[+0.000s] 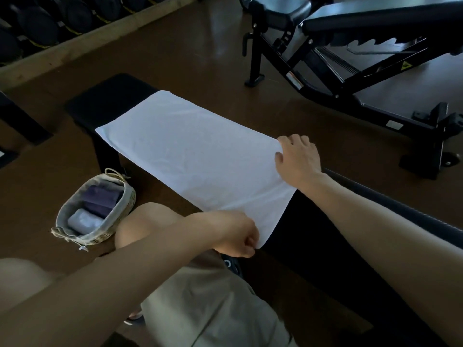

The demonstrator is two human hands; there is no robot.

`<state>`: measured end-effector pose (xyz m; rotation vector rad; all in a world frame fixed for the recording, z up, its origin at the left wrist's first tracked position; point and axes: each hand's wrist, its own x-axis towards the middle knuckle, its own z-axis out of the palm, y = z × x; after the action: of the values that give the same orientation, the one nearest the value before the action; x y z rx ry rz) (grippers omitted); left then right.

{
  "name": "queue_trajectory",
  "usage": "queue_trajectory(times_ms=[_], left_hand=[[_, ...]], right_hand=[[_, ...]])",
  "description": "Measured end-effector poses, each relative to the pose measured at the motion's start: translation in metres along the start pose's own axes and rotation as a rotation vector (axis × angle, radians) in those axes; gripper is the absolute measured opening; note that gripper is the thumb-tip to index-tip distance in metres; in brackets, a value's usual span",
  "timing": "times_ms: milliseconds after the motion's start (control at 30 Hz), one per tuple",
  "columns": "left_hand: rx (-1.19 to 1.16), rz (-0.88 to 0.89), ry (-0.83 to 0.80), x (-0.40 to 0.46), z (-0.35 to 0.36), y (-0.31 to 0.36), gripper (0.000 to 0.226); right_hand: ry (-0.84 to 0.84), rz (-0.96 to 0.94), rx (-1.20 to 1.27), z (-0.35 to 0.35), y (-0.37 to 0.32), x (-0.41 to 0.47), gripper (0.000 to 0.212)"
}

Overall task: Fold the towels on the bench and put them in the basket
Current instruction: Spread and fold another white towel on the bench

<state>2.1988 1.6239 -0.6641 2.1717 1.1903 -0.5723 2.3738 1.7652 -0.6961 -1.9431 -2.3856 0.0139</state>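
— Looking at the bench (105, 96), what do you have on it?

— You have one white towel (190, 156) spread flat along the black padded bench. Your left hand (240, 236) pinches its near corner in a narrow grip, and your right hand (298, 159) holds the far corner on the right side, fingers curled over the edge.

— And the room around you?

— The floor (200, 46) is brown and shiny. A woven basket (130, 199) stands on it just beside the bench, with folded towels (100, 199) inside. An adjustable bench (350, 26) is behind, and dark dumbbells (37, 26) lie on a rack at the far left.
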Motion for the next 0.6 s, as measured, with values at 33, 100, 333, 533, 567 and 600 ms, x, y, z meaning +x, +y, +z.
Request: queue_trajectory(times_ms=[33,100,333,533,567,600], left_hand=[[-0.013,-0.005,0.057,0.000,-0.002,0.000,0.020],[-0.062,-0.018,0.251,0.000,-0.011,-0.003,0.018],[0.239,-0.165,0.216,0.023,0.010,-0.014,0.093],[0.327,-0.174,0.212,0.035,0.039,-0.018,0.129],[0.272,-0.164,0.209,0.035,0.038,-0.018,0.130],[0.182,-0.147,0.202,0.034,0.035,-0.018,0.129]], right_hand=[[-0.020,-0.042,0.068,0.003,-0.002,-0.002,0.048],[-0.080,-0.111,0.120,0.012,-0.004,-0.008,0.053],[-0.177,-0.019,0.079,0.039,0.015,-0.036,0.062],[-0.125,-0.023,0.031,0.024,-0.004,-0.039,0.064],[-0.133,-0.073,0.062,0.023,-0.011,-0.039,0.062],[-0.158,-0.115,0.100,0.023,-0.016,-0.040,0.061]])
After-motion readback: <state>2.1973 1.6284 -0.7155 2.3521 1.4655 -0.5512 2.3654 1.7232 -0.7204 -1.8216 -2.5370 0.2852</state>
